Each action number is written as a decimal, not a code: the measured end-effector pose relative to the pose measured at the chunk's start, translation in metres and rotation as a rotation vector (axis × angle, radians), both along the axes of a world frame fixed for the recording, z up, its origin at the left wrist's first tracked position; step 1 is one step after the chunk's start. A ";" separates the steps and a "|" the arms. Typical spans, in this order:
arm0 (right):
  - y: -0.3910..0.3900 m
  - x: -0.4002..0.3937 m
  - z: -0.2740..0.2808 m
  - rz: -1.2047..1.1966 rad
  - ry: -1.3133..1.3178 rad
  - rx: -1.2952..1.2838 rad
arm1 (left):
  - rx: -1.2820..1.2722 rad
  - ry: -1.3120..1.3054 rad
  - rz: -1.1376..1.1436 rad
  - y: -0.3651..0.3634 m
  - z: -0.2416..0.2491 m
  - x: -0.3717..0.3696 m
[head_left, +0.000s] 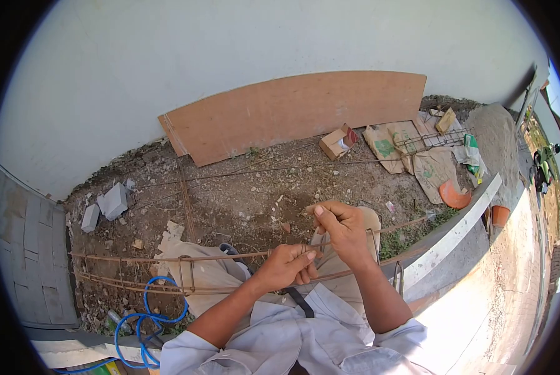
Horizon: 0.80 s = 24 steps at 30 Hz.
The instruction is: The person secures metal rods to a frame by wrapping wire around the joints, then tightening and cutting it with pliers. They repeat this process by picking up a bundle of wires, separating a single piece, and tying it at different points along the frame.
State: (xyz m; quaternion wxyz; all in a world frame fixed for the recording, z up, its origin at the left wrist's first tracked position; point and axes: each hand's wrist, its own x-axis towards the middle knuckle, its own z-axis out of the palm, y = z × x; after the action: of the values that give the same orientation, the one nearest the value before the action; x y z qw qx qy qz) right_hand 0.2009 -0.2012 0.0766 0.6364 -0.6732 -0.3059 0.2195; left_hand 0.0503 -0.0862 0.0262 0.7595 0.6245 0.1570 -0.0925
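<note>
A long rusty rebar cage (pixel 155 259) of thin bars lies across my lap, with square stirrups (pixel 192 275) spaced along it. My left hand (pixel 287 265) is closed at the cage's upper bar, thumb and fingers pinched together close to a stirrup. Just above and to the right, my right hand (pixel 343 232) is closed over the cage, its thumb pressed on the bent forefinger. Whatever sits in that pinch is too small to make out. Both forearms reach over the lower bars.
A plywood sheet (pixel 305 109) leans on the white wall (pixel 261 37). Ahead lie a cardboard box (pixel 335 145), flattened paper sacks (pixel 433 170) and broken blocks (pixel 113 201). A blue hose (pixel 147 317) coils at left; a concrete ledge (pixel 452 228) borders the right, near an orange pot (pixel 500 216).
</note>
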 end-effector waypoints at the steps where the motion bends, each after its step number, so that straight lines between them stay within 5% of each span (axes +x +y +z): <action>1: 0.000 0.002 -0.004 -0.022 -0.049 0.018 | -0.008 0.008 0.006 0.000 0.001 0.001; 4: 0.001 0.002 -0.011 -0.090 -0.181 0.017 | -0.039 0.027 0.026 0.001 0.004 0.002; 7: 0.004 -0.012 -0.003 -0.198 0.073 0.061 | -0.076 0.023 0.035 0.003 0.004 0.002; 13: -0.006 -0.007 -0.018 0.185 0.427 -0.081 | -0.103 -0.038 -0.039 0.010 0.003 0.000; 24: 0.010 -0.014 -0.008 0.028 0.283 0.061 | -0.124 -0.056 -0.088 0.013 0.002 -0.008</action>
State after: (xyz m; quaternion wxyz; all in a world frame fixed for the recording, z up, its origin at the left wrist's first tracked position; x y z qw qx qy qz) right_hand 0.1872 -0.1911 0.0682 0.6901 -0.6117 -0.2290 0.3118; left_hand 0.0423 -0.0737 0.0280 0.7960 0.5850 0.1018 -0.1178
